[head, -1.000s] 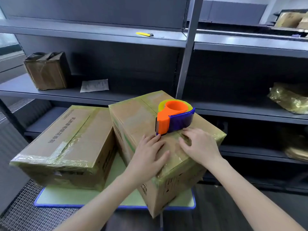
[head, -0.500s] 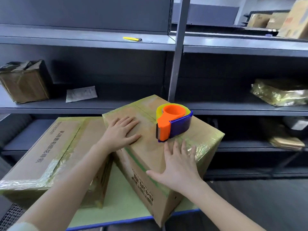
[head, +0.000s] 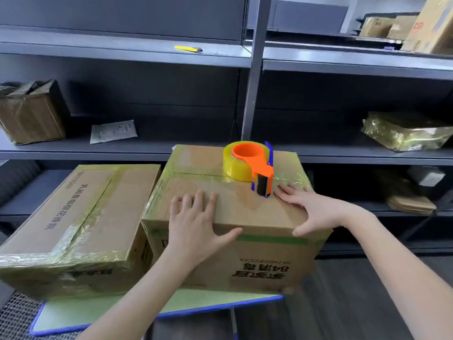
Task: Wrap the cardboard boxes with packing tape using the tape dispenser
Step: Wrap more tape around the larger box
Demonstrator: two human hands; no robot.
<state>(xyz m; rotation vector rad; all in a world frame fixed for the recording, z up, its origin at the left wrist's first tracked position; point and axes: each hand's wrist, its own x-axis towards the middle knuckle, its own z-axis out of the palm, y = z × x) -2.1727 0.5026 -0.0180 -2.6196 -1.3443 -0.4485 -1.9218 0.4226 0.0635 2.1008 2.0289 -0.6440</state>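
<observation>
Upside-down dark print on the front of the tape-wrapped brown cardboard box (head: 245, 253) beneath the orange tape dispenser (head: 259, 165) reads "84" with Chinese characters, under smaller "DISINFECTA". Left of the dispenser, the flatter wrapped cardboard box (head: 81, 207) bears Chinese characters and a number, both illegible. Far up-right of it, a brown carton (head: 431, 25) shows red letters, perhaps "DB".

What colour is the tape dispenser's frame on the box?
Orange, with blue trim, around a yellowish tape roll: the tape dispenser shows best in the head view.

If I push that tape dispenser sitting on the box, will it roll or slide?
Probably slide: the tape dispenser lies flat on its side, so rolling seems unlikely. The box top shows glossy tape, likely slick. Its plastic frame looks stiff and light.
</observation>
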